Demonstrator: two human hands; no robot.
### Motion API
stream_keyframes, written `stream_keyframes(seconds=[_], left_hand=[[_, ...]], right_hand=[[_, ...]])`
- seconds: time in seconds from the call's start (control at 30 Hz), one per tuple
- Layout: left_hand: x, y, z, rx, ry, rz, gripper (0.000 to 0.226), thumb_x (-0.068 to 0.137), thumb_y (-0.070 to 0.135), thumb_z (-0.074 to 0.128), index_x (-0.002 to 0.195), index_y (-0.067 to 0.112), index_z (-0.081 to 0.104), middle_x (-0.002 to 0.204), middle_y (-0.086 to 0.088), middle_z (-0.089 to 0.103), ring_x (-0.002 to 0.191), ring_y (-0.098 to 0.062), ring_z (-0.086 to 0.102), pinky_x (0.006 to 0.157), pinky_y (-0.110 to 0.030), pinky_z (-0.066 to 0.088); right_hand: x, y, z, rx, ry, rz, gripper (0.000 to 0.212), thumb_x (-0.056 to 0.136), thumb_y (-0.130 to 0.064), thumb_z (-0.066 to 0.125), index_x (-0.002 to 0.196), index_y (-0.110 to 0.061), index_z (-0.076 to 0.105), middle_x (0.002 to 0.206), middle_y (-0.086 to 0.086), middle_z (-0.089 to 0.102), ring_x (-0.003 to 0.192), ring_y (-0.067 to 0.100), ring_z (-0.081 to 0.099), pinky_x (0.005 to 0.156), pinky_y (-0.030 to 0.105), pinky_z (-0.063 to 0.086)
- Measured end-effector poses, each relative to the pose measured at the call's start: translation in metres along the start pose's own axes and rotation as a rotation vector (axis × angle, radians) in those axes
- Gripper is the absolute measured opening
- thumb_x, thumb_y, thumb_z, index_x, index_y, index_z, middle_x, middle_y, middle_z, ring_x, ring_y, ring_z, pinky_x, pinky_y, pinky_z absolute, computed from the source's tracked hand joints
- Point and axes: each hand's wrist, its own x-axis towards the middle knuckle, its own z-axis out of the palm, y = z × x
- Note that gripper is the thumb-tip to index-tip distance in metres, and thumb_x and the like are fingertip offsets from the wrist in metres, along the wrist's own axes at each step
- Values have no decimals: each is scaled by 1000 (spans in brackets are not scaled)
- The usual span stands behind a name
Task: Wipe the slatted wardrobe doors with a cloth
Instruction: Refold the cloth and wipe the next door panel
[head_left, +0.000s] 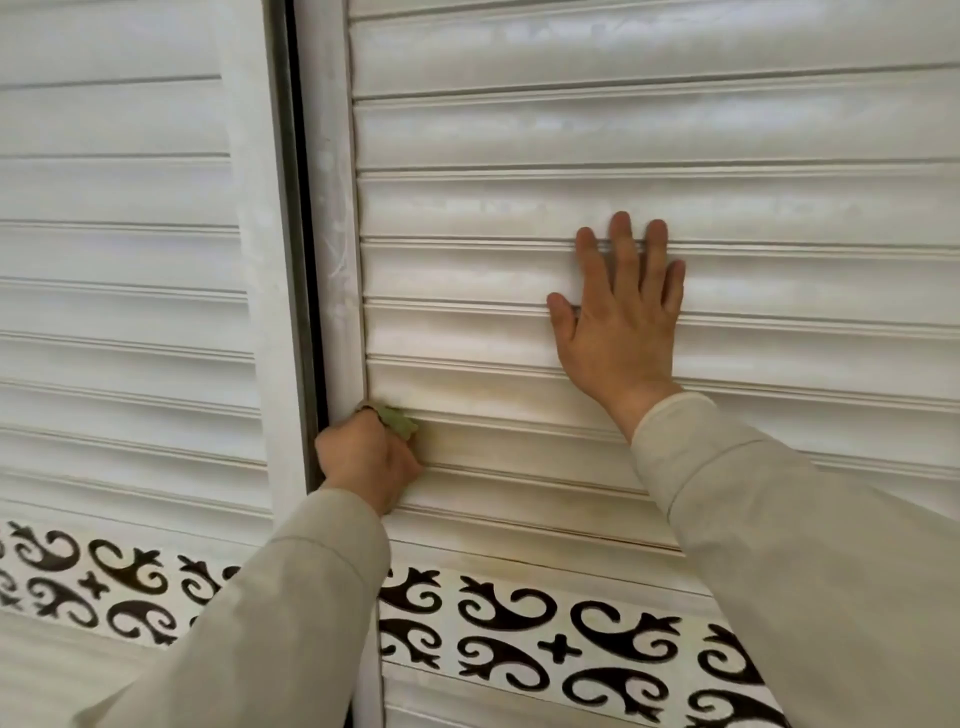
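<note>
Gripping a green cloth (397, 420) against horizontal slats (519, 389), left hand (366, 457); right hand (621, 322) flat, fingers up.

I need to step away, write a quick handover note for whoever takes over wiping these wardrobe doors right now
Left hand grips a small pale green cloth, pressed to a low slat at the left edge of the right white slatted wardrobe door.
Right hand lies flat, fingers straight, on the slats higher up, bracing the door.
Done: cannot tell which slats are wiped.
Left: run the cloth along this slat, then the others and the left white slatted door.
</note>
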Motion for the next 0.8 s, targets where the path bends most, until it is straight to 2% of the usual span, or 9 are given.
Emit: stream_keyframes(seconds=[0.07, 0.13, 0.23, 0.33, 0.4, 0.47, 0.6, 0.67, 0.8], left_hand=[[0, -3, 1, -60, 6, 16, 15, 93, 10, 47, 98, 10, 61, 66, 1, 60, 54, -15, 55, 46, -21, 45], [-7, -5, 11, 21, -14, 197, 23, 94, 15, 43, 101, 13, 65, 62, 2, 59, 52, -17, 53, 54, -26, 42], [-24, -10, 38, 133, -31, 363, 20, 97, 22, 48, 97, 22, 67, 80, 4, 64, 80, -12, 59, 74, -23, 41], [-44, -48, 63, 276, -342, 390, 15, 87, 24, 56, 86, 18, 69, 80, -6, 70, 86, -18, 68, 82, -31, 55], [-63, -80, 72, 514, -529, 455, 16, 75, 30, 56, 73, 18, 66, 71, -6, 65, 69, -15, 64, 69, -37, 58], [-72, -99, 80, 662, -597, 517, 20, 71, 42, 54, 61, 28, 64, 62, 4, 61, 66, -15, 61, 65, -31, 53], [-57, -91, 83, 645, -516, 512, 19, 77, 47, 56, 66, 38, 69, 54, 6, 64, 65, -18, 65, 79, -37, 58], [-41, -77, 73, 626, -392, 555, 25, 79, 43, 57, 64, 28, 68, 48, 3, 59, 58, -21, 58, 85, -39, 56], [4, -43, 40, 435, -97, 546, 31, 93, 28, 54, 70, 13, 68, 63, -6, 63, 66, -22, 58, 77, -31, 50]], right_hand=[[0, 1, -3, 5, -5, 5, 65, 96, -51, 45, 153, -21, 32, 163, 11, 20, 149, 40, 10, 117, 58, 11], [0, 3, -5, 8, -16, 2, 65, 96, -50, 45, 153, -22, 32, 162, 10, 20, 149, 40, 10, 117, 58, 12], [1, 4, -6, 21, -17, 8, 64, 95, -49, 45, 152, -22, 33, 162, 10, 20, 149, 39, 10, 117, 57, 12], [1, 1, -6, 36, -35, 35, 64, 95, -49, 44, 152, -22, 32, 162, 10, 19, 149, 39, 7, 117, 57, 9], [2, -1, -6, 39, -51, 59, 63, 96, -50, 41, 153, -23, 30, 163, 9, 16, 150, 38, 4, 118, 56, 6], [2, -2, -7, 46, -54, 72, 62, 97, -49, 39, 153, -24, 29, 163, 8, 15, 151, 36, 2, 119, 55, 5], [1, 5, -7, 48, -52, 51, 60, 98, -47, 39, 153, -28, 28, 164, 3, 14, 151, 32, 2, 120, 51, 4], [0, 8, -6, 52, -39, 42, 59, 98, -46, 41, 153, -28, 30, 164, 2, 16, 151, 32, 3, 119, 50, 5], [-1, 7, -4, 47, -11, 35, 60, 97, -46, 42, 153, -27, 32, 163, 4, 18, 151, 34, 7, 118, 52, 8]])
